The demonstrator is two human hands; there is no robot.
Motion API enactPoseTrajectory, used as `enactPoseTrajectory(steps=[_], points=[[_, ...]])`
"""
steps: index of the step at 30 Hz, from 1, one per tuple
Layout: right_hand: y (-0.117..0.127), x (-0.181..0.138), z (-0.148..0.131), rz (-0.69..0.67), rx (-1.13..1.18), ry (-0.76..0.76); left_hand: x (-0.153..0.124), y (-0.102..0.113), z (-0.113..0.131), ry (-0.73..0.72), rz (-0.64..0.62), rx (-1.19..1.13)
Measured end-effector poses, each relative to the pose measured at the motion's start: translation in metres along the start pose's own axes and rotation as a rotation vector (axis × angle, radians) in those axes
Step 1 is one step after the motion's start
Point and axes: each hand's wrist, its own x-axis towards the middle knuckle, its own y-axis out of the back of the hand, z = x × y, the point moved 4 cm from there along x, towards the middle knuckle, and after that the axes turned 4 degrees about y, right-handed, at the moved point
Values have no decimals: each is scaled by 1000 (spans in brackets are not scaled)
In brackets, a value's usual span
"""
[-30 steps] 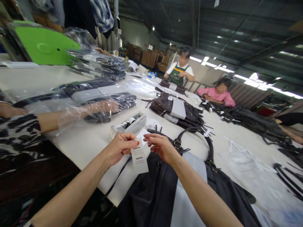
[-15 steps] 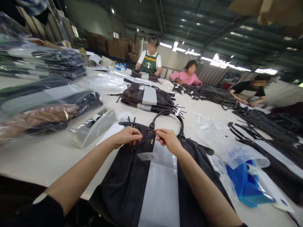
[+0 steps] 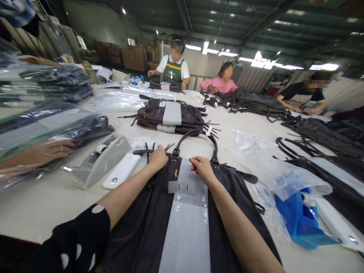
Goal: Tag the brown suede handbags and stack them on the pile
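A dark handbag (image 3: 142,223) with a pale paper band (image 3: 186,227) down its middle lies in front of me on the white table (image 3: 36,204). A small barcode label (image 3: 182,187) sits on the band near the top. My left hand (image 3: 158,157) rests closed on the bag's upper left edge by the handle base. My right hand (image 3: 202,169) is closed at the top edge of the band, fingers pinched on it. The bag's looped handle (image 3: 196,140) lies beyond both hands.
A clear tape dispenser (image 3: 98,163) and a white device (image 3: 122,170) lie left of the bag. A co-worker's hand (image 3: 42,151) sits inside a plastic bag at the left. Stacked bagged handbags (image 3: 170,117), loose plastic bags (image 3: 264,159), a blue dispenser (image 3: 298,223) and three seated people surround the table.
The label I held up in both hands now lies stuck on the paper band. My hands have moved apart to the bag's top edge. My view swung right.
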Motion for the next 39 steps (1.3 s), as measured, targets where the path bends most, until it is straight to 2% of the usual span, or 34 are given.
enactPoseTrajectory(steps=[2,4,5,7,9,13,17,23,29,32,36,39], points=[[-5,2,3,-21,-7,-23,5,8,2,-11,161,62],[-12,3,6,-65,-54,-34,13,7,12,-123,248,83],[-16,4,7,-86,-93,-34,18,2,17,-181,240,71],[-22,7,9,-118,-189,-30,30,-11,23,-228,145,15],[-25,10,10,-142,-287,-28,44,-24,21,-188,67,-33],[-30,16,13,-207,-434,-25,61,-36,5,-170,-2,-158],[-31,19,14,-210,-549,-47,61,-38,-9,-234,-33,-300],[-43,29,3,-209,-641,-67,57,-42,-14,-369,-51,-622],[-60,46,0,-188,-561,15,56,-48,-15,-423,-13,-501],[-55,41,5,-198,-435,-44,53,-46,-17,-419,40,-524],[-41,20,2,-249,-144,-170,48,-40,-24,-434,147,-622],[-34,8,-3,-209,-7,-199,47,-38,-32,-406,137,-798]])
